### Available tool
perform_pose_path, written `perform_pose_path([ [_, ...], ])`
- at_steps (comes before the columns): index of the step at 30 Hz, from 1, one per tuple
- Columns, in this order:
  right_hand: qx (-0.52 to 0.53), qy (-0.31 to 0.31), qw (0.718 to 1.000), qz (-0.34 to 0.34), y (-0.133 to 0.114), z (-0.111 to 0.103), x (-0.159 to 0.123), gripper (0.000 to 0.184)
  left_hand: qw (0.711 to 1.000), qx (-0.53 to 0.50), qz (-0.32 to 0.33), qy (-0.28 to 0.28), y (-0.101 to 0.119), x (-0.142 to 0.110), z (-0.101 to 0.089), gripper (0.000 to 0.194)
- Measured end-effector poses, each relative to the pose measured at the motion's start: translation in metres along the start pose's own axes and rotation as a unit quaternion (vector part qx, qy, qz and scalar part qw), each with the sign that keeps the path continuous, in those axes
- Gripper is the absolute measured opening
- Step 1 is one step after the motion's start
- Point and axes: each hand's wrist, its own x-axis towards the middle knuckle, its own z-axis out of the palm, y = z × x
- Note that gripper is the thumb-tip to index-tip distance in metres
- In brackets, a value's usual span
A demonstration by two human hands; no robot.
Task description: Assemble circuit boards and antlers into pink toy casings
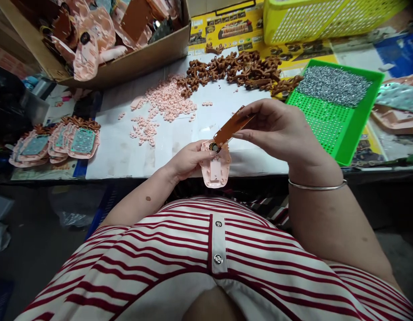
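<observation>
My left hand point(190, 159) grips a pink plastic shell point(213, 176) by its left side, just over the table's front edge. The shell's inner side faces up, with a small round dark part point(214, 147) near its far end and the left thumb beside that part. In my right hand point(271, 127) a brown circuit board point(230, 127) is pinched between thumb and fingers. The board is tilted above the shell's far end, its lower corner close to the round part. Whether wires join the two is hard to make out.
Small pink pieces point(169, 100) and brown plastic parts point(239, 69) lie beyond my hands. A green tray point(326, 120) of screws stands right, a yellow basket point(313, 22) behind it. At left are a cardboard box point(142, 55) of shells and stacked shells with boards point(82, 140).
</observation>
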Motion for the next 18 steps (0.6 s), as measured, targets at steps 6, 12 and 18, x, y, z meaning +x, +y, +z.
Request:
perform_pose_path([
  [6, -0.204, 0.096, 0.971, -0.073, -0.003, 0.004, 0.003, 0.019, 1.0, 0.019, 0.0, 0.01, 0.001, 0.001, 0.003, 0.043],
  [12, -0.23, 0.071, 0.967, -0.087, -0.004, 0.015, 0.013, 0.016, 1.0, 0.007, -0.004, 0.009, 0.0, 0.002, 0.003, 0.042],
  [18, -0.195, 0.08, 0.976, -0.055, -0.005, 0.024, 0.016, 0.012, 1.0, 0.009, -0.015, -0.009, 0.003, 0.002, 0.0, 0.042],
])
